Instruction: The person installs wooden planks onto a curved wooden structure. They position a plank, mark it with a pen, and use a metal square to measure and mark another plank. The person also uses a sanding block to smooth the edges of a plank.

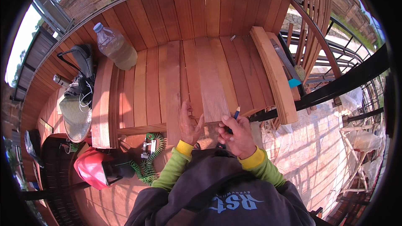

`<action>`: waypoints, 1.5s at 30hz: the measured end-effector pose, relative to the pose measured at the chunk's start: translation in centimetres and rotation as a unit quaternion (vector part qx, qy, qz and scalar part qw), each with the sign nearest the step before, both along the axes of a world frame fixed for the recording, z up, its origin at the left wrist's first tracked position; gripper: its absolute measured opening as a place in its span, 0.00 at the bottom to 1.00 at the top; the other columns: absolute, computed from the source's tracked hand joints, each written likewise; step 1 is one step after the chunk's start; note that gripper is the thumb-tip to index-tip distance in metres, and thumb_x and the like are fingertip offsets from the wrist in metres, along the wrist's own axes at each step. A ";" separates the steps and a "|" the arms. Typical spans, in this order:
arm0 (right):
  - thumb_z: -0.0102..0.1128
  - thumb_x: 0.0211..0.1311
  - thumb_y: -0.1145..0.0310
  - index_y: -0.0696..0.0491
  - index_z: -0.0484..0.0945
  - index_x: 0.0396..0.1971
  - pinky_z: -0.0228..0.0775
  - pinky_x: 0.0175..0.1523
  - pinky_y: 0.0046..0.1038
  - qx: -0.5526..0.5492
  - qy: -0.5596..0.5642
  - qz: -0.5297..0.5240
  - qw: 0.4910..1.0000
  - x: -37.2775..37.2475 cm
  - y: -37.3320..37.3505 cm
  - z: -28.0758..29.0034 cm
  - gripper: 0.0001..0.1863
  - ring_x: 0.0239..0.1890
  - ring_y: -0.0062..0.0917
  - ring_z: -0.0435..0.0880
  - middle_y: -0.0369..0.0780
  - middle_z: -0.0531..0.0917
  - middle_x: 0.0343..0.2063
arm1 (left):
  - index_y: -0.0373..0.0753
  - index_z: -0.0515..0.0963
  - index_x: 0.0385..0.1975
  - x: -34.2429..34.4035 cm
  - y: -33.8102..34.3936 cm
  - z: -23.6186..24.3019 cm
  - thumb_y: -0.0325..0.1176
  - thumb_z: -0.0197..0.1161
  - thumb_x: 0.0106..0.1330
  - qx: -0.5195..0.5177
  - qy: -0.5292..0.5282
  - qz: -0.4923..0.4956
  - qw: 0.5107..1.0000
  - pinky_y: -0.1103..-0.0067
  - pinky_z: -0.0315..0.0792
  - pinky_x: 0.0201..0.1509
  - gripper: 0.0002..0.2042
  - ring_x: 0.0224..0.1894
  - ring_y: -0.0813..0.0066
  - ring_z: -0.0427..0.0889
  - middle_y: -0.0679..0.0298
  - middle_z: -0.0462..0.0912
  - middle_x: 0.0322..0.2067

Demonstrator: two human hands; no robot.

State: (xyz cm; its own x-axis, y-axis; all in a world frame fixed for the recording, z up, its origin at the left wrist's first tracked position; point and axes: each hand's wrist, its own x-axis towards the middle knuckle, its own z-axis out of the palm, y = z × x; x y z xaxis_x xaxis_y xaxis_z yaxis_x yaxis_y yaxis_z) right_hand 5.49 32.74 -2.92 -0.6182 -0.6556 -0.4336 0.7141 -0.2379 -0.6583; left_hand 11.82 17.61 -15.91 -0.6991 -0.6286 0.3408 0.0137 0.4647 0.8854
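Note:
My right hand is closed around a dark pencil, whose pale sharpened tip points away from me. My left hand is half raised with its fingers apart, and nothing shows in it. Between the hands lies a pale reddish plank, its near end close to my right fingers. Beside my left hand, a darker loose plank sticks out past the front edge of the slatted wooden bench.
A large plastic bottle stands at the bench's left beside stacked boards. Thick timber and a handsaw lie at the right. A green coiled hose and a red-and-black bag-like object are below left. Black metal railing curves along the right.

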 end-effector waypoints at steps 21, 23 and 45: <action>0.46 0.69 0.68 0.60 0.75 0.34 0.66 0.28 0.15 -0.001 0.403 0.175 0.898 -2.3 2.5 -0.5 0.12 0.20 0.11 0.70 0.35 0.77 0.24 | 0.35 0.65 0.50 1.8 -1.4 6.6 0.45 0.51 0.62 0.360 0.517 0.233 0.740 0.64 0.65 0.58 0.22 0.49 0.57 0.73 0.46 0.74 0.46; 0.46 0.69 0.68 0.61 0.75 0.35 0.66 0.27 0.16 0.038 0.436 0.119 0.891 -4.0 2.9 -1.0 0.12 0.20 0.10 0.70 0.36 0.77 0.26 | 0.35 0.68 0.47 4.2 -3.4 6.3 0.46 0.51 0.61 0.349 0.555 0.176 0.734 0.61 0.65 0.56 0.22 0.49 0.54 0.74 0.47 0.76 0.42; 0.64 0.52 0.54 0.57 0.81 0.22 0.65 0.30 0.33 0.237 0.692 0.273 0.625 -9.6 5.0 -9.3 0.19 0.23 0.36 0.73 0.44 0.75 0.16 | 0.28 0.70 0.41 7.8 -6.0 6.0 0.48 0.51 0.58 0.609 0.412 -0.065 0.675 0.55 0.65 0.57 0.25 0.47 0.42 0.73 0.41 0.75 0.38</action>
